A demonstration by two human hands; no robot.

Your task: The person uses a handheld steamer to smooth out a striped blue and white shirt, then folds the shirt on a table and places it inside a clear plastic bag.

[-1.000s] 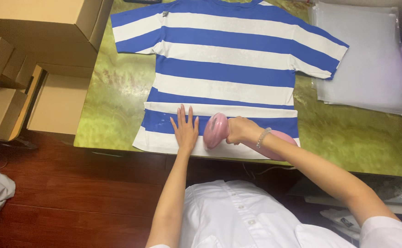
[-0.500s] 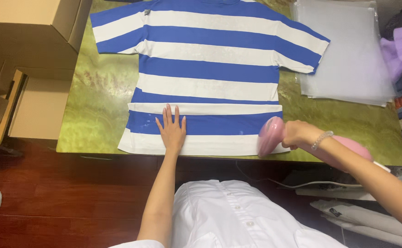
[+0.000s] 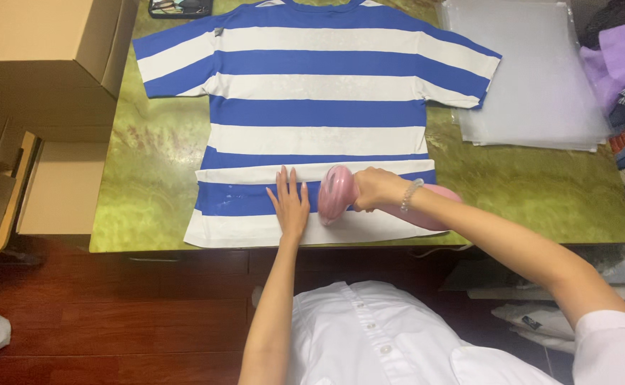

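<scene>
While we look down from the head view, our left hand [image 3: 289,205] lies spread flat on the striped shirt's [image 3: 317,114] hem, at the near edge of the green counter [image 3: 148,185]. Just right of it, our right hand [image 3: 373,189] is wrapped around the pink steamer [image 3: 336,194]. We judge slow passes away from the flat palm work best, keeping the cloth taut.

Cloth, plastic and polished stone

A soft matt blue-and-white striped cloth T-shirt [image 3: 317,114] is spread on a glossy mottled green tabletop [image 3: 152,171]; a smooth pink plastic handheld steamer [image 3: 337,194] is seen
</scene>
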